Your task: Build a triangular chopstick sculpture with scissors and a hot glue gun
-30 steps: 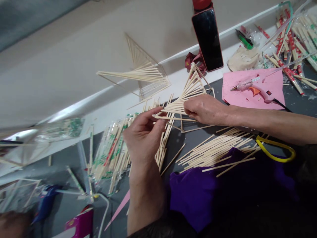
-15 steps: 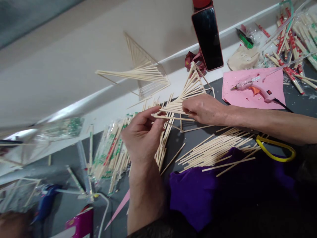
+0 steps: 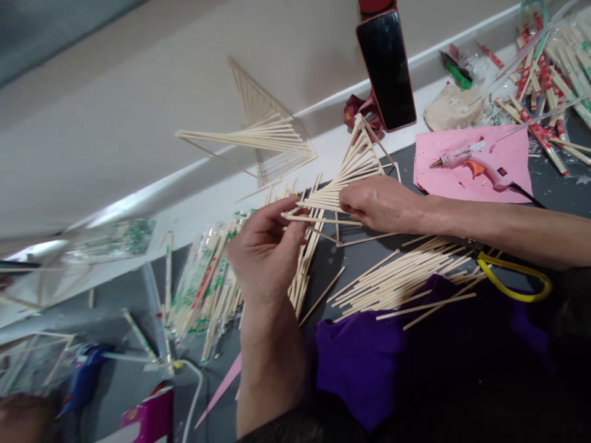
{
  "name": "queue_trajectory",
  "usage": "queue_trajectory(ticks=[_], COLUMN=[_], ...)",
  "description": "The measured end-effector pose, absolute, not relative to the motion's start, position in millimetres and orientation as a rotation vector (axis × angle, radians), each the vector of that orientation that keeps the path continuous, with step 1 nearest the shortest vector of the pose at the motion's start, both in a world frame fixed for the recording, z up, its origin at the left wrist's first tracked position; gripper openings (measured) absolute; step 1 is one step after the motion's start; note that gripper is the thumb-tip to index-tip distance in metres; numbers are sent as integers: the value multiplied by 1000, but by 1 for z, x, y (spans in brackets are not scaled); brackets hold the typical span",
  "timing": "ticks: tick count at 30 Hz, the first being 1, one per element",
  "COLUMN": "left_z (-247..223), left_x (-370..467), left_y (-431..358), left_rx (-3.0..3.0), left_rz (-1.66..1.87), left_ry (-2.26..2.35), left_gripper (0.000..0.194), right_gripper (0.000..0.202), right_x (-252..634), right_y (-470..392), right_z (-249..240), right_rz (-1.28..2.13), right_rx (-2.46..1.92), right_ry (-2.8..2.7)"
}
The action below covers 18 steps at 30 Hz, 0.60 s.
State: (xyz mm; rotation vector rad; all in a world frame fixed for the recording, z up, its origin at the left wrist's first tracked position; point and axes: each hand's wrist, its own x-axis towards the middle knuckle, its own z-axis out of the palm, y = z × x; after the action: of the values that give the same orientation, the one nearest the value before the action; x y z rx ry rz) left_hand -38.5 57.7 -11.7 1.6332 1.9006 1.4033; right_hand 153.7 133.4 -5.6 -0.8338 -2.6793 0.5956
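Both hands are on a twisted frame of pale wooden sticks [image 3: 357,161], its sticks fanned side by side. My left hand [image 3: 270,237] pinches the frame's near-left corner between thumb and fingers. At its middle, my right hand [image 3: 381,200] is closed around the fanned sticks; the fingertips are partly hidden. Below the hands lies a pile of loose sticks [image 3: 392,280], partly over purple cloth [image 3: 360,357]. More loose sticks [image 3: 302,286] lie under the frame, just right of my left wrist.
A pink glue gun [image 3: 489,169] rests on pink paper [image 3: 427,141] at right. A phone [image 3: 388,71] stands upright behind. Another stick frame [image 3: 249,138] leans at the wall. Wrapped chopsticks [image 3: 207,271] lie left, near a blue glue gun [image 3: 85,375]. Yellow handle loop [image 3: 517,292] at right.
Almost nothing differs. Both hands keep their hold on the stick frame, and the view has shifted very slightly.
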Motion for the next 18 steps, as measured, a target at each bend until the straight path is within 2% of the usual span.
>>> queue_trajectory(ticks=[18], left_z=[-9], left_x=[-35], left_y=[57], left_rx=[1587], left_rz=[1420], left_ry=[1895], left_gripper=[27], right_gripper=[22], right_x=[154], right_y=[133], right_z=[-6], right_rz=[650], right_rx=[-826], right_ry=[-2650])
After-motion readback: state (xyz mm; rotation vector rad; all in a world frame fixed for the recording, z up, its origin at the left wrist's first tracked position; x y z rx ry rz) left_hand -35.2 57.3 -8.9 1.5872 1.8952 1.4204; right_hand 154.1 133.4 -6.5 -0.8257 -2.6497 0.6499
